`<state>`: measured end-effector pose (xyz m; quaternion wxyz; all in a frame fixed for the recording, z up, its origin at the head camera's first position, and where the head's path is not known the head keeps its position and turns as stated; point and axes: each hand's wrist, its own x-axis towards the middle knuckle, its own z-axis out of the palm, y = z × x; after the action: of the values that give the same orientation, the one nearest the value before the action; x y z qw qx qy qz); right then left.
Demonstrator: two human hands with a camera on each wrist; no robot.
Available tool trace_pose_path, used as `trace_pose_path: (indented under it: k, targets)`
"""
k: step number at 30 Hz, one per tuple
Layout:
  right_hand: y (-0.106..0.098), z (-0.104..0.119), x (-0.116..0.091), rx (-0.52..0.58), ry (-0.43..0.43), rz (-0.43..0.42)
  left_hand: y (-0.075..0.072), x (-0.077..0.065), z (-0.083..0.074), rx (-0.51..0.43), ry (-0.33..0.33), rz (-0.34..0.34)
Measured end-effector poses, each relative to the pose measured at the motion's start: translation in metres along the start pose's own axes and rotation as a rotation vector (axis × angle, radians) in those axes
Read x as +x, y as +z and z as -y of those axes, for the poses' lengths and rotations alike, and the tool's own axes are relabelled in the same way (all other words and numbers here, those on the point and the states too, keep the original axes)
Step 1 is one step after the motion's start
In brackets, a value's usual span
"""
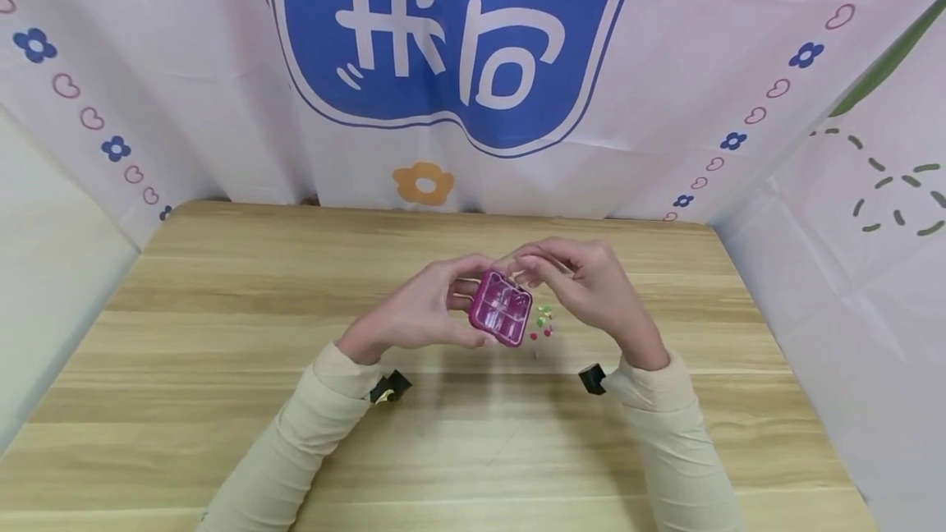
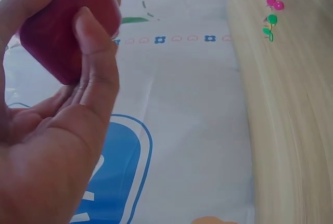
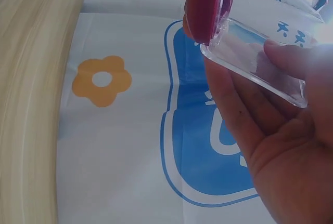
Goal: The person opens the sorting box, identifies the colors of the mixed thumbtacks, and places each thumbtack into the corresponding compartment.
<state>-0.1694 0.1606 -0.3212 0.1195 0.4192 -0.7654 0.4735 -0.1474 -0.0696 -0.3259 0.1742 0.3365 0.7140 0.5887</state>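
Observation:
My left hand [image 1: 424, 306] grips a small magenta pill box [image 1: 501, 310] by its sides, tilted above the table. White-edged dividers split the inside of the box into several compartments. Its back faces the left wrist view, with fingers curled against it. At the far edge, a clear hinged lid [image 3: 244, 68] stands swung out from the box. Between thumb and fingers my right hand [image 1: 594, 290] pinches this lid. On the table just right of the box lie several small coloured pieces, among them pink ones [image 2: 276, 4] and green ones [image 2: 271, 19].
The wooden table [image 1: 244, 302] reaches back to a white printed cloth [image 1: 347, 162] hanging behind it. Black blocks sit at both wrists, one by the left sleeve [image 1: 318, 425] and another by the right sleeve [image 1: 665, 417].

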Motion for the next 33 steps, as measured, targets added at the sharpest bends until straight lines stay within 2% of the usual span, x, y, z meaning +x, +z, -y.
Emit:
trace_pose_path:
  k: [4,7,10,14,16,19,22,24,27,29,33]
  targets:
    - [0.004,-0.014,-0.003,-0.082,0.044,-0.023,-0.003,0.0,0.002,-0.01,-0.018,-0.006]
    - [0.006,-0.02,-0.006,-0.161,0.125,-0.024,-0.007,-0.001,0.003,-0.012,-0.034,-0.04]
    - [0.007,-0.023,-0.007,-0.156,0.326,0.004,-0.01,-0.001,0.004,-0.011,-0.062,-0.103]
    - [0.014,-0.029,-0.009,0.002,0.652,0.099,-0.013,0.001,0.008,0.019,-0.15,-0.227]
    - [0.02,-0.034,-0.011,0.085,0.734,0.143,-0.013,0.003,0.013,0.021,-0.184,-0.272]
    - [0.033,-0.041,-0.015,0.161,0.769,0.175,-0.014,0.006,0.029,-0.001,-0.213,-0.282]
    - [0.048,-0.045,-0.016,0.17,0.772,0.185,-0.016,0.006,0.051,-0.001,-0.234,-0.272]
    - [0.056,-0.047,-0.015,0.155,0.779,0.185,-0.018,0.007,0.064,0.03,-0.253,-0.271]
    - [0.064,-0.051,-0.014,0.103,0.793,0.173,-0.022,0.009,0.076,0.127,-0.266,-0.263]
    - [0.068,-0.054,-0.013,0.074,0.806,0.17,-0.024,0.011,0.081,0.226,-0.285,-0.262]
    - [0.077,-0.058,-0.01,0.02,0.822,0.195,-0.028,0.013,0.088,0.402,-0.371,-0.263]
